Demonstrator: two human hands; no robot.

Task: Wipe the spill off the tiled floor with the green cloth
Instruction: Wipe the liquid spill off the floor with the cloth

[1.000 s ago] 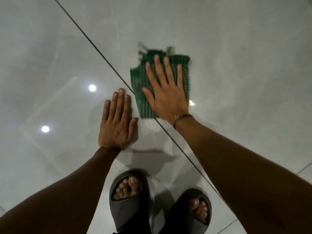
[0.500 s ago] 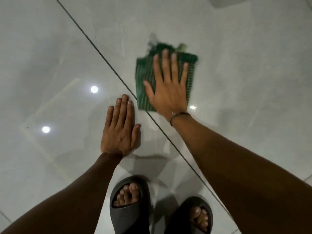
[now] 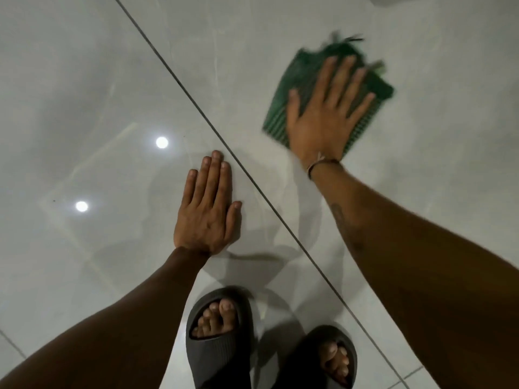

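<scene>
The green striped cloth (image 3: 282, 108) lies flat on the glossy grey tiled floor (image 3: 112, 66), to the right of the dark grout line (image 3: 196, 108). My right hand (image 3: 323, 119) presses down on the cloth, palm flat and fingers spread; both are blurred by motion. A frayed corner of the cloth sticks out beyond my fingertips. My left hand (image 3: 206, 214) rests flat on the tile just left of the grout line and holds nothing. I cannot make out any distinct spill on the shiny floor.
My two feet in dark grey slippers (image 3: 219, 346) (image 3: 328, 360) stand at the bottom centre, close behind my left hand. Two ceiling lights are reflected in the tile at the left (image 3: 162, 142). A dark object's edge shows at the top right (image 3: 393, 0).
My right hand has slid the cloth away from the grout line, to the right and farther from me, turning it clockwise. My left hand has stayed planted on the tile.
</scene>
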